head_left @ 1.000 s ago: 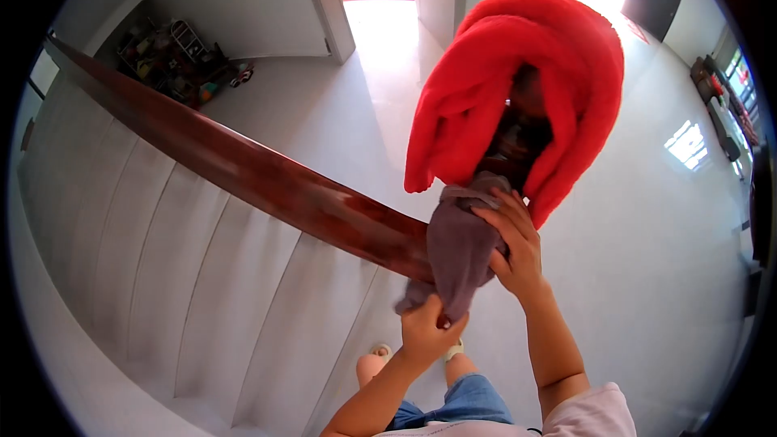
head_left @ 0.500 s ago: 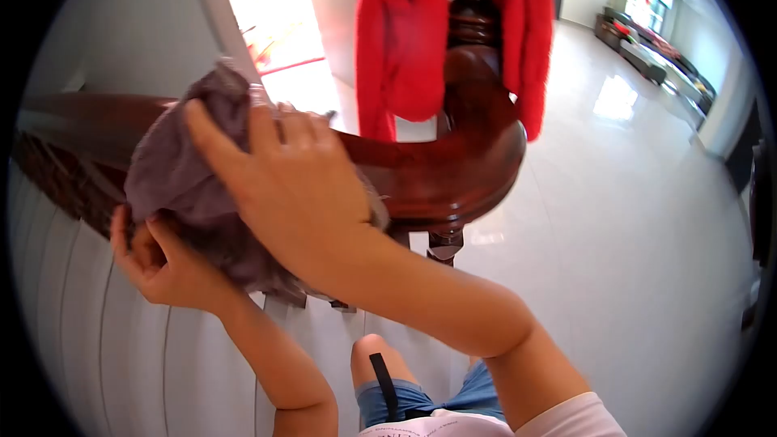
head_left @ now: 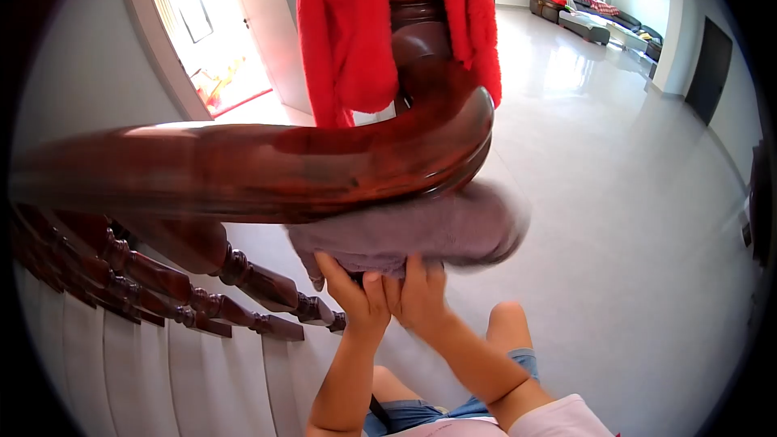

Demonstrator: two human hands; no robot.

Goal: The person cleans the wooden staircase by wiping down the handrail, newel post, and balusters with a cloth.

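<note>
A greyish-purple cloth [head_left: 388, 235] is bunched just under the curved end of a dark red wooden handrail [head_left: 267, 170]. My left hand [head_left: 356, 299] grips the lower edge of the cloth with thumb and fingers. Close beside it, my right hand [head_left: 419, 299] also holds the cloth from below, its fingertips partly hidden in the folds. The cloth's right end is smeared by motion. Whether the cloth touches the rail's underside, I cannot tell.
A fluffy red cloth [head_left: 348, 40] drapes over the newel post [head_left: 417, 4]. Turned balusters [head_left: 259, 283] and pale steps [head_left: 194, 380] lie to the left. Behind are an open doorway [head_left: 214, 40], a glossy tiled floor [head_left: 615, 235] and a sofa [head_left: 583, 24].
The cloth has come off the top of the rail and is now below its curved end. Both hands have moved right and down, close together. The view has shifted.
</note>
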